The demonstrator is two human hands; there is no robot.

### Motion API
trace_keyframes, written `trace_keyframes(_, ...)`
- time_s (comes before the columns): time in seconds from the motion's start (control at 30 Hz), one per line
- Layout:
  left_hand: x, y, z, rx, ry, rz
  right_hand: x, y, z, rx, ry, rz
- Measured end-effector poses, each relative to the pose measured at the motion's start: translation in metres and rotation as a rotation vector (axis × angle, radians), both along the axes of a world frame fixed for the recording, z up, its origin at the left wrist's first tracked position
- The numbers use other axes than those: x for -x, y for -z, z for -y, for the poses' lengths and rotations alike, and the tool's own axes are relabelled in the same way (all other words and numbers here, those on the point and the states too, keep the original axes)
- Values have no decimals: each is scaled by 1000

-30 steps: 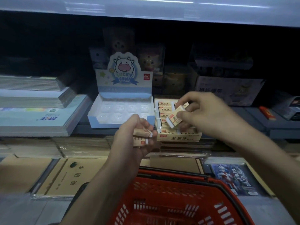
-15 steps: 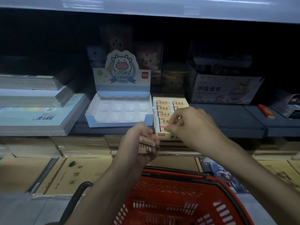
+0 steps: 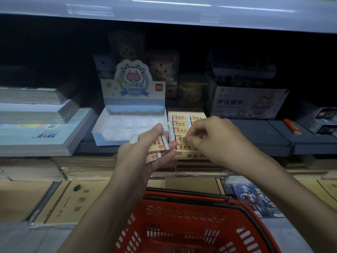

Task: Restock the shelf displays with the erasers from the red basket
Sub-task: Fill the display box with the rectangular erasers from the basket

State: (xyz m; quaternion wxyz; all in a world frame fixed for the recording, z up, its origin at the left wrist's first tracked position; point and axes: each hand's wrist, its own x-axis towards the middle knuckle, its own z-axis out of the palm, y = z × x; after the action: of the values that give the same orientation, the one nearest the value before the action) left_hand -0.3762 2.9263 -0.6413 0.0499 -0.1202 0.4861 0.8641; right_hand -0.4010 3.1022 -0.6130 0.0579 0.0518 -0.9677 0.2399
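A tan eraser display box [image 3: 191, 155] sits on the shelf, its left column filled with labelled erasers [image 3: 180, 123]. My right hand [image 3: 217, 141] reaches over the box's right column, fingertips pinched on an eraser there that my fingers mostly hide. My left hand [image 3: 142, 157] hovers just left of the box, palm up, shut on a few tan-sleeved erasers [image 3: 158, 146]. The red basket [image 3: 182, 197] is below my hands at the bottom of the view; what it holds is hidden.
An empty blue cow-print display tray [image 3: 131, 125] stands left of the eraser box. Stacked notebooks [image 3: 36, 132] fill the left shelf, a finger-bandage box [image 3: 249, 103] the right. Kraft exercise books [image 3: 73, 201] lie on the lower ledge. The upper shelf edge [image 3: 164, 13] overhangs.
My right hand carried an eraser from mid-air down into the display box and now stays low over its right column. My left hand rose slightly toward the box with its erasers.
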Motion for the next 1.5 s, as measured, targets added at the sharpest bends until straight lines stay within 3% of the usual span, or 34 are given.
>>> trace_keyframes(0.33, -4, 4, -4, -31, 76, -46, -15, -16, 10, 249, -219, -186)
trace_keyframes(0.9, -3, 11, -12, 228, -18, -162, -23, -5, 26, 85, -397, -57)
trace_keyframes(1.3, 0, 13, -11, 113, -17, -144, -16, -10, 12, 94, -235, -185)
trace_keyframes(1.5, 6, 17, -2, 242, -23, -125, -12, -23, -19, 210, -141, -178)
